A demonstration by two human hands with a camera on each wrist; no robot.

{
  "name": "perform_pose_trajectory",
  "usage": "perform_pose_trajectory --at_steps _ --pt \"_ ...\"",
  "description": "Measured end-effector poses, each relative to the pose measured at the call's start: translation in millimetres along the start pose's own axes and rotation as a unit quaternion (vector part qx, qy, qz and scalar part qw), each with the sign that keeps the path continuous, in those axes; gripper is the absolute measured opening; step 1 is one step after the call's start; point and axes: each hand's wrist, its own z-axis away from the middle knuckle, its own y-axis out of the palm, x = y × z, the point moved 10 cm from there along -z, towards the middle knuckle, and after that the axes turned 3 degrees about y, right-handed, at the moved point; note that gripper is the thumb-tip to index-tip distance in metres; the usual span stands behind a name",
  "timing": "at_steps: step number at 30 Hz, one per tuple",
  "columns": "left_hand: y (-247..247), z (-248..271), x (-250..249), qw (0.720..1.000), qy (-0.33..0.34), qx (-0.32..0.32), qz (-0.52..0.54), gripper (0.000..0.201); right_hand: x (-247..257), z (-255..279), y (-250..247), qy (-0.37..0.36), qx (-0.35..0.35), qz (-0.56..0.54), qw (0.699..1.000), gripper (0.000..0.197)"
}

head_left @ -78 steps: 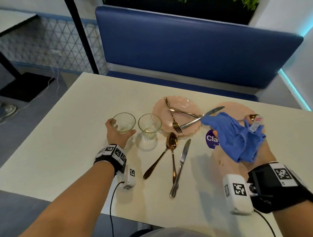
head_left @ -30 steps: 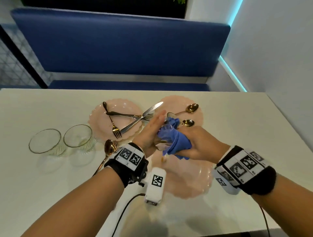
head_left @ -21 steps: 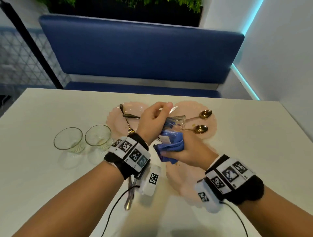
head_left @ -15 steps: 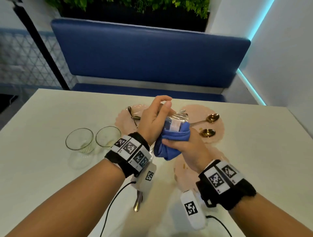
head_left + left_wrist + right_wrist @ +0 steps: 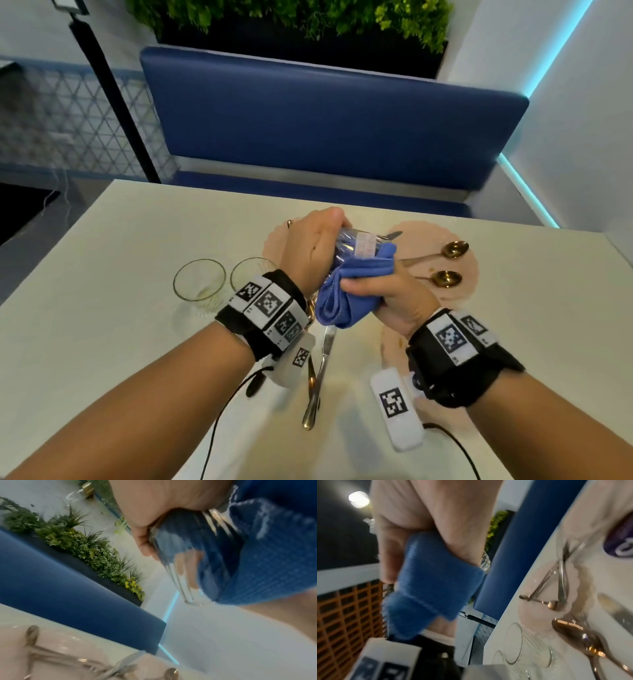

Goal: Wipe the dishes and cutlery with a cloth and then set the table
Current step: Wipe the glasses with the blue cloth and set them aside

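My left hand [image 5: 320,241] grips a clear glass [image 5: 354,241] held on its side above the table. My right hand [image 5: 376,289] clutches a blue cloth [image 5: 346,294] whose end is pushed into the glass's mouth. The left wrist view shows the glass [image 5: 176,555] close up, with the cloth [image 5: 257,547] inside it and fingers seen through the wall. In the right wrist view the cloth [image 5: 433,588] is bunched in my fist. Two more glasses [image 5: 199,279] [image 5: 251,274] stand upright on the table to the left.
A pink plate [image 5: 438,233] behind my hands carries two gold spoons [image 5: 452,248] [image 5: 445,278]. Another pink plate [image 5: 274,240] with cutlery is mostly hidden by my left hand. A third plate [image 5: 390,339] lies under my right wrist. A knife [image 5: 323,353] lies near the table's front edge.
Earlier my left hand rested on a glass on the table and my right held the cloth loose. Now both hands have met, and the cloth has gone deeper into the raised glass.
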Motion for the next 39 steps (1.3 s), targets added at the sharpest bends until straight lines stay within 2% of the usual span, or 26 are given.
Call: perform_pose_trajectory --at_steps 1,2,3,4,5,6,7,8,9,10,11,12,13,15,17,18,20,22,26,29,31,33,35,36,37,39 --pt "2.5 3.5 1.4 1.000 -0.003 0.011 0.010 0.044 -1.3 -1.4 -0.9 -0.006 -0.024 -0.002 1.000 0.027" --pt "4.1 6.4 14.7 0.996 -0.058 0.018 0.068 0.047 0.2 -3.1 -2.8 -0.022 -0.049 0.035 0.998 0.030" --pt "7.3 11.0 31.7 0.976 -0.142 0.026 0.162 0.050 3.1 -3.2 -2.4 -0.036 -0.063 0.108 0.991 0.033" --pt "15.6 18.9 47.7 0.940 -0.227 0.050 0.250 0.056 6.3 -3.8 -1.2 -0.049 -0.071 0.228 0.970 0.033" --pt "27.1 29.1 59.5 0.895 -0.299 0.090 0.317 0.065 11.4 -2.9 3.4 -0.059 -0.077 0.376 0.922 0.032" --pt "34.4 38.2 63.9 0.860 -0.351 0.130 0.348 0.071 14.9 -3.4 6.8 -0.080 -0.083 0.506 0.855 0.034" --pt "36.7 43.7 66.9 0.842 -0.382 0.146 0.351 0.070 17.4 -2.6 13.8 -0.102 -0.074 0.580 0.805 0.040" --pt "34.4 44.1 70.0 0.838 -0.399 0.135 0.346 0.065 15.6 -2.7 17.9 -0.104 -0.059 0.581 0.805 0.044" --pt "28.0 39.6 73.3 0.850 -0.402 0.104 0.324 0.059 12.4 -3.2 19.9 -0.082 -0.035 0.536 0.839 0.047" --pt "21.7 35.1 76.2 0.864 -0.392 0.064 0.309 0.054 6.9 -4.6 19.7 -0.048 -0.009 0.437 0.898 0.047" --pt "13.9 31.2 76.1 0.888 -0.363 0.031 0.281 0.050 5.7 -6.5 20.5 -0.029 0.016 0.323 0.946 0.045" --pt "7.1 27.6 72.8 0.918 -0.320 0.018 0.233 0.043 5.9 -8.4 18.4 -0.021 0.025 0.206 0.978 0.041" --pt "2.3 24.8 66.1 0.945 -0.269 0.018 0.184 0.035 7.4 -10.1 16.1 -0.017 0.026 0.112 0.993 0.037" --pt "0.1 28.9 54.4 0.963 -0.215 0.035 0.160 0.021 5.3 -13.6 10.7 -0.012 0.019 0.023 0.999 0.035" --pt "2.4 34.8 53.5 0.953 -0.228 0.073 0.185 0.016 3.3 -15.9 5.7 -0.013 0.004 0.039 0.999 0.033" --pt "8.3 40.2 60.5 0.936 -0.265 0.112 0.203 0.014 3.5 -16.6 2.0 -0.013 -0.009 0.069 0.998 0.032" --pt "21.2 57.1 68.6 0.872 -0.361 0.200 0.263 0.033 3.7 -17.8 0.9 -0.008 -0.013 0.153 0.988 0.030" --pt "27.9 69.2 64.9 0.821 -0.407 0.242 0.319 0.037 -0.6 -20.2 6.4 -0.004 -0.012 0.202 0.979 0.027" --pt "34.6 82.9 66.0 0.794 -0.416 0.226 0.380 0.034 -4.3 -25.4 -3.7 -0.036 -0.137 0.159 0.977 0.030" --pt "32.2 99.7 63.1 0.782 -0.425 0.197 0.412 0.038 -14.8 -24.6 -7.6 -0.035 -0.195 0.125 0.972 0.059" --pt "22.2 112.6 75.6 0.792 -0.419 0.158 0.414 0.044 -23.7 -25.6 -11.3 -0.024 -0.192 0.040 0.980 0.049" --pt "-0.5 130.0 97.8 0.811 -0.429 0.090 0.388 0.064 -27.7 -26.5 -11.3 -0.010 -0.150 -0.069 0.986 0.034" --pt "-31.8 145.7 115.0 0.869 -0.406 0.053 0.278 0.070 -29.8 -25.6 -16.4 0.003 -0.121 -0.140 0.983 0.037" --pt "-44.4 153.2 121.2 0.897 -0.388 0.058 0.205 0.075 -31.5 -24.6 -19.9 0.009 -0.117 -0.162 0.980 0.039" --pt "-56.6 160.8 124.4 0.916 -0.371 0.058 0.143 0.082 -33.6 -23.3 -21.4 0.016 -0.112 -0.181 0.977 0.040" --pt "-76.4 176.5 135.4 0.932 -0.356 0.038 0.063 0.094 -38.0 -20.1 -26.9 0.019 -0.111 -0.210 0.971 0.036"
